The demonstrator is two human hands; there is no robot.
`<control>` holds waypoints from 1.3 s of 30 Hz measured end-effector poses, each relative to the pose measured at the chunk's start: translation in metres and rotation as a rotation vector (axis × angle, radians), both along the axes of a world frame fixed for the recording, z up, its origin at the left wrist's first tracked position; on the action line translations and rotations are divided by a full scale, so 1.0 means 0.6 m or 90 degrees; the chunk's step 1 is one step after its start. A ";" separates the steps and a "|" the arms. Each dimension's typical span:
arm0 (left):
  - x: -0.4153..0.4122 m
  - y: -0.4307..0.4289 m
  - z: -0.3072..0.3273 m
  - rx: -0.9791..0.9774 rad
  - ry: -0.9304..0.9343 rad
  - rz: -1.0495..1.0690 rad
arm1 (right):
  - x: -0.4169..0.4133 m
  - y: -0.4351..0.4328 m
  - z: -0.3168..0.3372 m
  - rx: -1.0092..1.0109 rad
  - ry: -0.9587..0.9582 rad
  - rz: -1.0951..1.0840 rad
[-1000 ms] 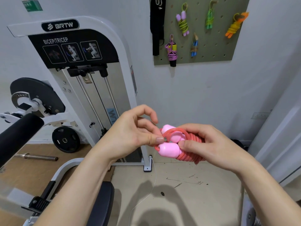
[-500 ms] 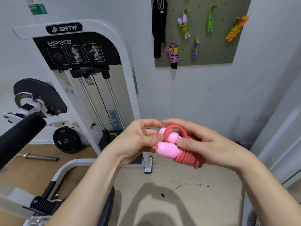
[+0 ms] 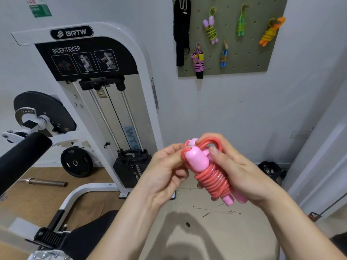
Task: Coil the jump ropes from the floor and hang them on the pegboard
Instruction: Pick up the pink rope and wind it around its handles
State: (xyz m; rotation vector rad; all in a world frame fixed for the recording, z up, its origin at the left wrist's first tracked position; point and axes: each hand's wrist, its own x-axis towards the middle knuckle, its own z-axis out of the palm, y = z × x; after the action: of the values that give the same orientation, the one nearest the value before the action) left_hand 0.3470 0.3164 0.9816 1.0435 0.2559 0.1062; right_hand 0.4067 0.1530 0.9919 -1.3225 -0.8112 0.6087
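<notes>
Hands (image 3: 202,171) hide part of the coiled jump rope (image 3: 212,179).

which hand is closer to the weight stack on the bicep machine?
Left. The left hand sits just right of the weight stack; the right hand is farther right, beyond the pink jump rope.

Both bare forearms reached forward and inward, meeting in front of the chest. The left hand (image 3: 165,169) was turned palm toward the right, its fingers (image 3: 180,173) curled in and pinching at the top of what both hands held. The right hand (image 3: 242,173) wrapped around from the other side, thumb (image 3: 216,152) pressed on the front, fingers hooked over the top and behind.
</notes>
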 end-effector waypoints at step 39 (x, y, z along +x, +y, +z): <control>-0.024 -0.023 -0.023 0.277 -0.043 0.113 | -0.059 0.040 -0.068 0.219 0.326 -0.024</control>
State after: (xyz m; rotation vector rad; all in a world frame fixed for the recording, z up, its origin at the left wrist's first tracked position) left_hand 0.3323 0.3024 0.9680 1.4458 0.2701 0.3694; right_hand 0.3716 0.1771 0.9512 -0.8144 -0.4418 0.7029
